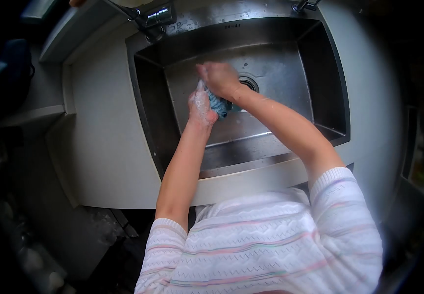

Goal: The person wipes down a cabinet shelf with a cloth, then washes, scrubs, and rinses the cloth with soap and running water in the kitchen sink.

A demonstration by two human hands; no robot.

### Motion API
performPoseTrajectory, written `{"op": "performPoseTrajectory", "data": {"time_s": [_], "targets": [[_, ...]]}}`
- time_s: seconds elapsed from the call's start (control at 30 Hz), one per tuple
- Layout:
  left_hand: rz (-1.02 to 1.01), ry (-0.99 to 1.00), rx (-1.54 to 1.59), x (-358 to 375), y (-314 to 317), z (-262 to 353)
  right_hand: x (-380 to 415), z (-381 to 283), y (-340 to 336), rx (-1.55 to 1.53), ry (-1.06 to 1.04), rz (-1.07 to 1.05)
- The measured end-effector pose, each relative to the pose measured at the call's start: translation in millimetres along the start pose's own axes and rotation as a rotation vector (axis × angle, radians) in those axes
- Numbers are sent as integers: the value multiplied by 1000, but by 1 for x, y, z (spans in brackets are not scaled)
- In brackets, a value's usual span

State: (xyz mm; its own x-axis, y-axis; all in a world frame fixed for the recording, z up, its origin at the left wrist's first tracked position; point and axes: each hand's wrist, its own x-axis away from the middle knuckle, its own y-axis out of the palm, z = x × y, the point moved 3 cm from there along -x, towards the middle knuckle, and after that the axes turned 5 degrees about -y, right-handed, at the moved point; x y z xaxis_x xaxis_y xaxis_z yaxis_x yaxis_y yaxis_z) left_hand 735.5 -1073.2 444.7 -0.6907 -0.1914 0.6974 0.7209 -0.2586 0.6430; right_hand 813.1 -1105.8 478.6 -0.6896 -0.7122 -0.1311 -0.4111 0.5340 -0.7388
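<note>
Over the sink basin (275,68), my left hand (200,106) is closed around a crumpled blue cloth (217,104). White suds coat the back of this hand and its thumb side. Just above it, my right hand (220,78) is curled, its fingertips smeared by motion. The cloth's upper end runs up beneath the right hand, and whatever those fingers grip is hidden. Part of the cloth hangs between the two hands, beside my right wrist. Behind that wrist, the round drain (249,83) is partly covered.
A metal faucet (155,22) stands at the sink's back left corner, with water drops on the rim around it. Another metal fitting (306,6) is at the back right. Pale countertop (106,122) surrounds the sink. A dark object (13,68) sits at the far left.
</note>
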Motion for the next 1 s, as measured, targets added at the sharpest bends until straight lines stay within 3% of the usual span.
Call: {"op": "performPoseTrajectory", "data": {"time_s": [0.07, 0.17, 0.27, 0.4, 0.47, 0.6, 0.73, 0.87, 0.9, 0.93, 0.97, 1.0], "targets": [[-66, -4, -153, 21, 15, 8, -16, 43, 9, -48, 121, 40], [46, 256, -1467, 16, -9, 19, -18, 43, -37, -562, 282, 87], [72, 181, -1393, 14, -24, 29, -23, 56, -49, -612, 302, -14], [-34, 282, -759, 34, -17, 59, 1, 57, -61, -550, 332, -450], [-112, 260, -447, 35, -11, 61, 19, 47, -53, -477, 164, -649], [-106, 276, -112, 9, -29, 57, 21, 49, -39, -674, 268, -547], [12, 158, -47, -16, -39, 41, 13, 41, -22, -921, 354, -289], [-57, 65, 88, -32, -48, 31, 27, -34, -9, -173, -115, -97], [-535, -101, 102, -33, -48, 27, 44, -55, -4, -37, -281, -23], [-585, -125, 138, -34, -49, 22, 56, -65, 1, 100, -447, 52], [-634, -148, 174, -34, -50, 17, 54, -59, 4, -76, -457, 123], [-680, -170, 212, -31, -50, 9, 42, -40, 11, -65, -294, 55]]}}
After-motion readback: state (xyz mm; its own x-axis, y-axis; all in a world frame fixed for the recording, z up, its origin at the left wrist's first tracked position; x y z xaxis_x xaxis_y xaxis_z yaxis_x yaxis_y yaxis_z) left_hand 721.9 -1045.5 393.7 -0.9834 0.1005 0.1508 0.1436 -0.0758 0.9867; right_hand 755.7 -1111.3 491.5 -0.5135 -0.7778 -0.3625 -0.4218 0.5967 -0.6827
